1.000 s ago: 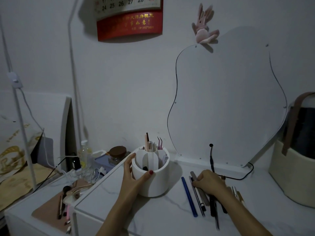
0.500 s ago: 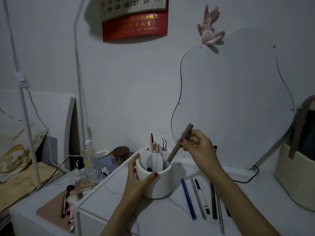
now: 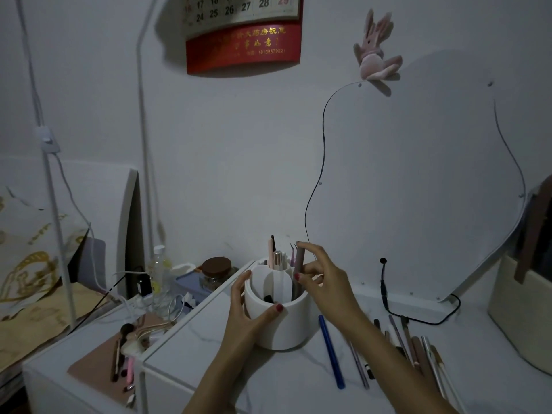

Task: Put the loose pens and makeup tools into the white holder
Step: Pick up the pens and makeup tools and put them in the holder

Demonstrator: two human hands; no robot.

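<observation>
While the left hand (image 3: 243, 312) grips the round white plastic holder (image 3: 279, 318), the right hand (image 3: 324, 282) pinches a slim taupe makeup pencil (image 3: 298, 268), upright in the right compartment. Loose pens (image 3: 397, 348), including a blue one (image 3: 331, 352), lie lengthwise on the white marble tabletop (image 3: 283, 380), nearer the right hand.

A round white holder (image 3: 279, 327) with inner dividers stands upright, holding several tools, a grey-brown pen (image 3: 298, 265) at its right side. Loose pens (image 3: 400, 348) lie right, a blue one (image 3: 331, 351) nearest.
</observation>
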